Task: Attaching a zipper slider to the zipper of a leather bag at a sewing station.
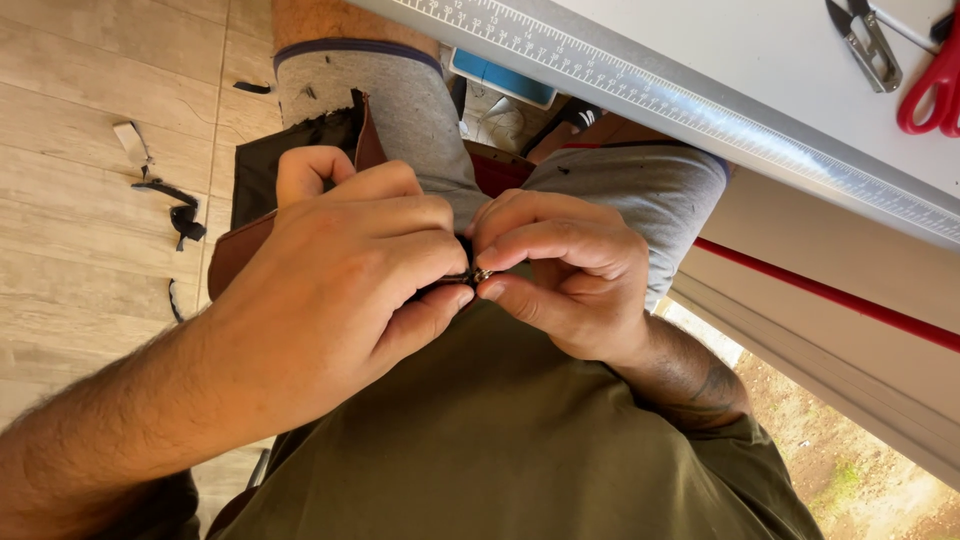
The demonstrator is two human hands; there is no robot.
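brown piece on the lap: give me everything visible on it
The brown piece looks like leather or a similar stiff sheet, reddish-brown, with a smooth rounded edge. It lies across the person's lap over grey shorts, with black fabric against it. Most is hidden beneath the left hand and right hand, which pinch a small metal part at its middle. A second strip shows behind the thumb.

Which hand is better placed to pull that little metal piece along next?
Probably the right hand: its thumb and forefinger already pinch the small metal piece. The left hand grips the dark material right beside it, so it looks better suited to holding the brown leather piece steady.
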